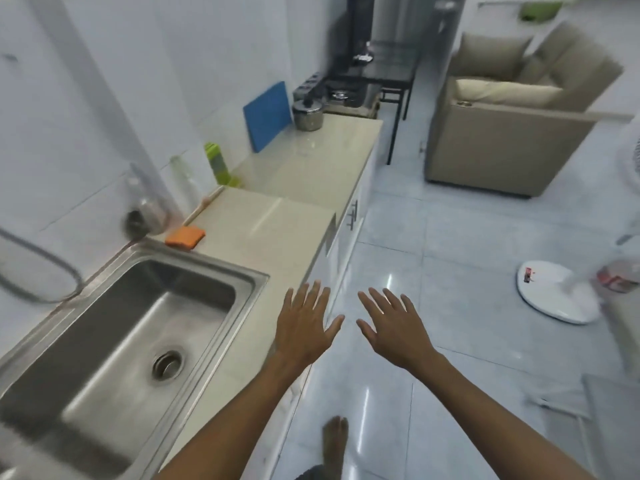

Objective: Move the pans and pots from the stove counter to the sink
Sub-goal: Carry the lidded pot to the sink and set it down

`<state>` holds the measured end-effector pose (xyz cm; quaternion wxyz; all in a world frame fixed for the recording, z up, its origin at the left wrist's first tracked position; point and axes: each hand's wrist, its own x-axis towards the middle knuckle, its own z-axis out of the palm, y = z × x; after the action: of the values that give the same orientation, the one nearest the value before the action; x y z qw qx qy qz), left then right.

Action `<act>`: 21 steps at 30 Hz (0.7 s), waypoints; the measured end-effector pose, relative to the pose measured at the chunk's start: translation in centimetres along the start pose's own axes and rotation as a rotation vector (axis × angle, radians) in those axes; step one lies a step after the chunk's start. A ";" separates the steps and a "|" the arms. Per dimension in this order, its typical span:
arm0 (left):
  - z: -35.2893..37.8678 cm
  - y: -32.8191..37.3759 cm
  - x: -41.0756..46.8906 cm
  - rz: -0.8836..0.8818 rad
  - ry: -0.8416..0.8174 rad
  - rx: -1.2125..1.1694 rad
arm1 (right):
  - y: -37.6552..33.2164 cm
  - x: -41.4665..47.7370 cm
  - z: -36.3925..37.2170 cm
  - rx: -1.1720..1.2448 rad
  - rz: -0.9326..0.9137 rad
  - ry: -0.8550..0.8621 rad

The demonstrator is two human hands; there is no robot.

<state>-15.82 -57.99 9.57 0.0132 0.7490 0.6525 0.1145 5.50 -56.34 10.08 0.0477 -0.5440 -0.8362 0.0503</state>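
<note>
Sink [221, 268] empty; lidded pot [308, 114] on counter [311, 168].

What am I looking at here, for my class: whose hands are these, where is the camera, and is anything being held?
One picture, from a camera worn on a person's head, looking forward and down. The left hand and right hand are bare, spread open and hold nothing. Below left is a steel sink, empty. Along the counter lie an orange sponge, a blue board leaning on the wall, and a lidded steel pot beside the stove.
</note>
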 end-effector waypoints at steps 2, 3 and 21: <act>0.7 0.3 5.4 0.001 0.007 -0.028 | 2.7 4.0 -0.6 0.007 0.035 -0.001; 1.1 0.5 8.2 0.009 0.020 -0.038 | 4.1 6.0 -0.9 0.010 0.054 -0.002; 11.6 4.7 51.5 0.032 -0.023 0.006 | 31.9 40.1 -1.4 0.041 0.099 -0.029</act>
<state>-2.74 -6.69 7.07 0.0167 0.7607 0.6405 0.1040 18.36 -6.74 8.10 0.0440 -0.5829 -0.8076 0.0777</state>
